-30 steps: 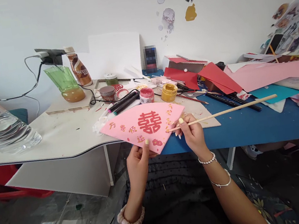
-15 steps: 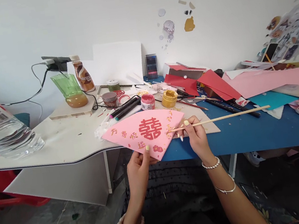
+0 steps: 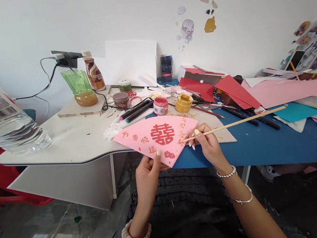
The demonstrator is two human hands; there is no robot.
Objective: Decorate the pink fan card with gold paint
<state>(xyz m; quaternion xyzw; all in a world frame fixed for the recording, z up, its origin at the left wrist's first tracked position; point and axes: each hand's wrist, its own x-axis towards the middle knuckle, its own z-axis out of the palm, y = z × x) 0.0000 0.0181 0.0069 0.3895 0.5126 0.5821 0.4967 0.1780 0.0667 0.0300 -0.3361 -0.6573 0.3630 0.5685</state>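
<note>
Our left hand (image 3: 148, 180) gripped the lower edge of a pink paper fan shape (image 3: 157, 141), thumb on top, while our right hand (image 3: 209, 149) pinched a long, thin wooden stick (image 3: 234, 126). The hands stood apart, with the paper reaching across to both. The stick's tip lay over the fan's right side (whether it touched the paper, we could not tell). The fan bore a large red double-happiness character and smaller gold and red characters, and we held it over the front edge of the table (image 3: 69, 142), overlapping a cardboard sheet (image 3: 219, 135). Just behind it stood a jar of pink paint (image 3: 161, 106) and a jar of gold paint (image 3: 184, 103), near black markers (image 3: 136, 111). Red paper (image 3: 236, 91) and pink paper (image 3: 288, 91) lay to the right, above a blue table cover (image 3: 258, 149). A clear water bottle (image 3: 4, 126) lay at the far left.
</note>
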